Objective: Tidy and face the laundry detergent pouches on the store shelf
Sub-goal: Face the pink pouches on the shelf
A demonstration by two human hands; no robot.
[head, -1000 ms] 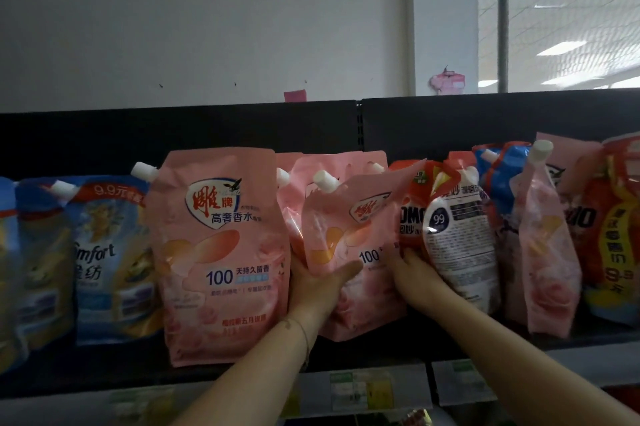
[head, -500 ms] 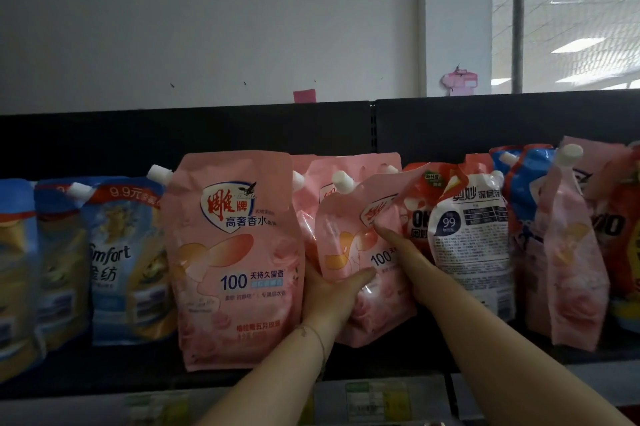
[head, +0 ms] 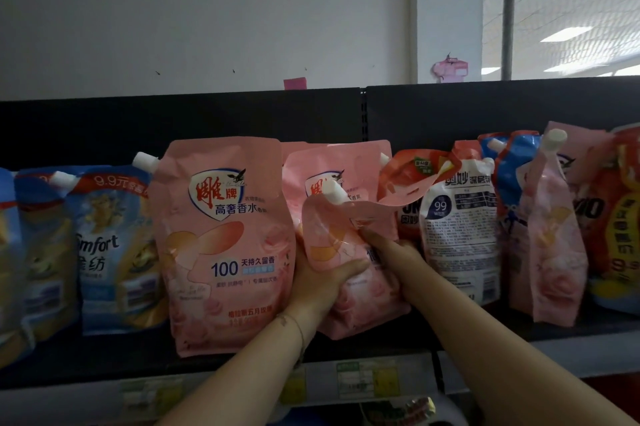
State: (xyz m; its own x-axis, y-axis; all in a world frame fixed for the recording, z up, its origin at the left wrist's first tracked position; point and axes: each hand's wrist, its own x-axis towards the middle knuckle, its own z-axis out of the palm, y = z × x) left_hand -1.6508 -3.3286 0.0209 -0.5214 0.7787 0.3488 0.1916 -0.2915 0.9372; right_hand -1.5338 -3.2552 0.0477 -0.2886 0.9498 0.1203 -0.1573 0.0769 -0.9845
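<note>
Now L grip (head: 320, 283) holds pink pouch (head: 362, 304).

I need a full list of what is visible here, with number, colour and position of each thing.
upright pink pouch: one, pink, centre-left
slumped pink pouch: one, pink, centre, top folded
sideways pink pouch: one, pink, right
Comfort pouches: at least three, blue-yellow, left
white-backed pouch: one, white, right of centre
red pouches: at least two, red, right
shelf: one, black
price labels: several, pale, shelf edge
left hand: grips slumped pink pouch's left side
right hand: grips its right side
</note>
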